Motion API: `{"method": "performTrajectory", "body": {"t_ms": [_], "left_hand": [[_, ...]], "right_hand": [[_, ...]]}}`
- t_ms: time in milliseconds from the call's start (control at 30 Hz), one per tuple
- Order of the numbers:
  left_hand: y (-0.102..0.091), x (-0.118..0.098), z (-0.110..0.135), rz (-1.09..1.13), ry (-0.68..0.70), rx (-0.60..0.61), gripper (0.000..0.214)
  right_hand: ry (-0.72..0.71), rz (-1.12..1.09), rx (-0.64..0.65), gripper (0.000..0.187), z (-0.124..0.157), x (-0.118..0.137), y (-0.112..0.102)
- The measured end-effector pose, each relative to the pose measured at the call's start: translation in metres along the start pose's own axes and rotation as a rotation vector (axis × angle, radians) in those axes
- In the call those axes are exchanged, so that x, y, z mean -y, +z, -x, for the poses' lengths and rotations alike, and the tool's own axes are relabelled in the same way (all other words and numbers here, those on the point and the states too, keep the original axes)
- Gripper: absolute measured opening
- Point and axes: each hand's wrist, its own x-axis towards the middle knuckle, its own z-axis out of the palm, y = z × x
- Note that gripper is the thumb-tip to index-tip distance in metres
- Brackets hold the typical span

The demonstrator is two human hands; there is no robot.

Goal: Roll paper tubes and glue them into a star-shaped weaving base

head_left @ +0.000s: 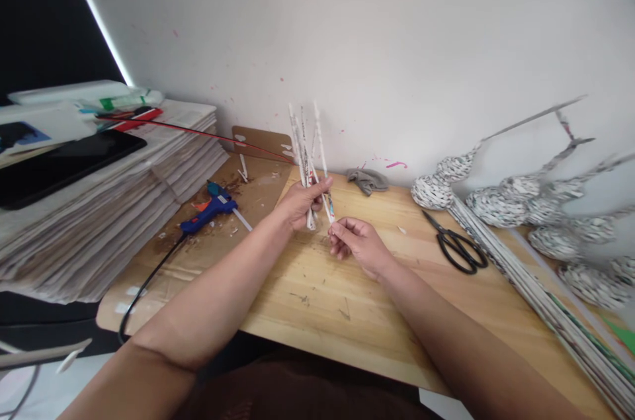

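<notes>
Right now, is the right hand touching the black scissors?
Apart. The head view shows bare wooden tabletop between the right hand and the black scissors.

Left hand (301, 203) near right hand (359, 243), both apparently half-curled

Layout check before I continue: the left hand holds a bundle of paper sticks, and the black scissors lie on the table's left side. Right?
Not quite: the head view shows the black scissors on the right side of the table. The left hand does hold the paper sticks.
</notes>
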Motion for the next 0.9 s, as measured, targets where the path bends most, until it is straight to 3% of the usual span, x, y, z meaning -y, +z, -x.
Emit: {"method": "performTrajectory", "body": {"t_ms": [167,400,667,900], "left_hand": [[0.0006,0.0024,0.0025,-0.111,0.033,0.058,0.035],[0.0035,0.0004,0.0065,-0.227,0.077,0.016,0.035],[0.0027,-0.0043,0.0048,-0.17,0.148,-0.029,0.034],[-0.0013,-0.0023,-0.0003,-0.082,0.128,-0.045,0.034]], "right_hand": [[0.017,-0.052,-0.013,0.035,0.0007,0.0005,-0.001],[-0.019,0.053,-0.057,0.032,-0.0002,-0.0017,-0.0023],[-0.087,-0.015,-0.097,0.031,-0.0022,-0.0008,-0.003],[-0.207,0.143,-0.058,0.026,-0.0017,-0.0014,-0.0068]]}}
